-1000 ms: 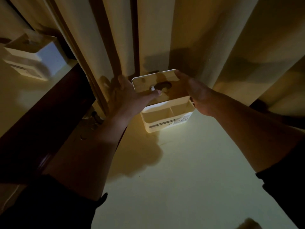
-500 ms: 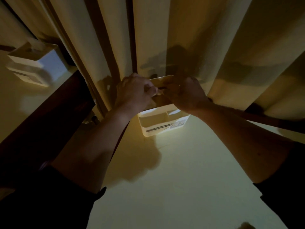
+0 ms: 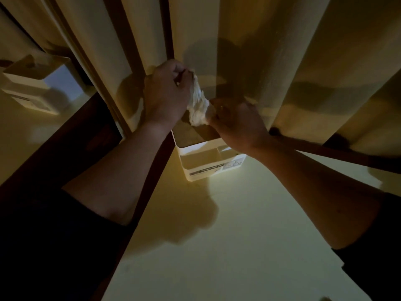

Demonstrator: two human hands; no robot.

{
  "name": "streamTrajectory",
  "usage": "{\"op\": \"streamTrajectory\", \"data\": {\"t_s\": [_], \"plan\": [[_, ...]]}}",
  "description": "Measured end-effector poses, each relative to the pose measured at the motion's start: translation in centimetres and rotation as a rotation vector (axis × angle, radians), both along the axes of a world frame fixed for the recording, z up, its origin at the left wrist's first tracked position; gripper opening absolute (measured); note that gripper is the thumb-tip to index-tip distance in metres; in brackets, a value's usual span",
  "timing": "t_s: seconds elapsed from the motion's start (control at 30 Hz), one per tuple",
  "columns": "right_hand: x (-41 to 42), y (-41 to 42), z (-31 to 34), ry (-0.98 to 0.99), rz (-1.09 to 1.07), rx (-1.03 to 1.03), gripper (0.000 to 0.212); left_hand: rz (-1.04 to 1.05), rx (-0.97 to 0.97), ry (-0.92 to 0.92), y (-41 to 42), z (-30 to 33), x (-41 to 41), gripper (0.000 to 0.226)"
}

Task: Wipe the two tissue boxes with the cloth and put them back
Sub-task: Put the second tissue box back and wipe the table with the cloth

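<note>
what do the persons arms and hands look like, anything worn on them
Both forearms are bare. The left hand and right hand show no gloves, and no ring or watch is visible in the dim light. A dark sleeve covers the left upper arm; another dark sleeve covers the right.

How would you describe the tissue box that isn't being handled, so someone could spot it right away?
Look to the far left, beyond the dark wooden edge, on the other pale surface. The second tissue box sits there alone, untouched, while the near tissue box lies under both hands by the curtain.
</note>
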State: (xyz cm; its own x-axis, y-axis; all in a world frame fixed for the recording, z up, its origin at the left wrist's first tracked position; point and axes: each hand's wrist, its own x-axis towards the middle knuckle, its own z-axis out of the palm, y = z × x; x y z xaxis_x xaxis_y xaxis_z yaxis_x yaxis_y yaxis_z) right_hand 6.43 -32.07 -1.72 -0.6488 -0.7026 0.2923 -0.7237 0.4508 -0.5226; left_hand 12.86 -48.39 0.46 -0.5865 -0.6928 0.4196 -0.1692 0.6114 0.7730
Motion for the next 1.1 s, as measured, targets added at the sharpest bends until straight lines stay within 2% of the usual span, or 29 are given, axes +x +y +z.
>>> {"op": "streamTrajectory", "data": {"t_s": [0.07, 0.2, 0.27, 0.43, 0.5, 0.57, 0.63, 0.73, 0.8, 0.9, 1.0, 1.1], "plan": [[0.1, 0.2, 0.0, 0.022, 0.008, 0.020, 0.026, -0.005, -0.013, -0.105, -0.1, 0.0, -0.4, 0.013], [0.1, 0.6, -0.1, -0.003, 0.015, 0.023, 0.032, -0.051, 0.139, -0.244, -0.6, -1.1, -0.6, 0.026], [0.4, 0.9, 0.0, -0.013, 0.032, 0.019, 0.033, -0.060, 0.167, -0.234, -0.6, -1.3, -0.3, 0.033], [0.9, 3.7, 0.2, -0.023, -0.010, 0.044, 0.041, -0.079, 0.202, -0.148, 0.5, -0.8, 0.9, 0.031], [2.5, 6.9, -1.0, 0.011, -0.085, 0.004, 0.044, -0.041, 0.070, -0.146, 1.7, -1.1, 2.4, 0.042], [5.6, 11.3, -3.1, 0.033, -0.182, 0.058, 0.048, 0.031, -0.154, -0.109, 3.3, -2.1, 4.4, 0.052], [9.4, 15.8, -5.4, 0.029, -0.237, 0.165, 0.055, 0.046, -0.321, -0.056, 6.0, -3.3, 6.7, 0.049], [13.3, 20.8, -8.6, 0.064, -0.246, 0.219, 0.060, -0.086, -0.449, 0.014, 11.1, -5.3, 10.1, 0.042], [14.8, 22.8, -9.6, 0.099, -0.243, 0.238, 0.059, -0.218, -0.452, -0.012, 15.2, -6.8, 12.7, 0.040], [17.8, 25.4, -9.8, 0.109, -0.258, 0.250, 0.057, -0.343, -0.353, -0.127, 20.9, -9.1, 17.0, 0.036], [22.0, 28.1, -8.8, 0.122, -0.390, 0.298, 0.054, -0.390, -0.328, -0.247, 24.7, -10.6, 20.7, 0.033], [26.2, 30.7, -9.7, 0.126, -0.459, 0.252, 0.056, -0.394, -0.302, -0.331, 26.8, -11.4, 23.5, 0.041]]}}
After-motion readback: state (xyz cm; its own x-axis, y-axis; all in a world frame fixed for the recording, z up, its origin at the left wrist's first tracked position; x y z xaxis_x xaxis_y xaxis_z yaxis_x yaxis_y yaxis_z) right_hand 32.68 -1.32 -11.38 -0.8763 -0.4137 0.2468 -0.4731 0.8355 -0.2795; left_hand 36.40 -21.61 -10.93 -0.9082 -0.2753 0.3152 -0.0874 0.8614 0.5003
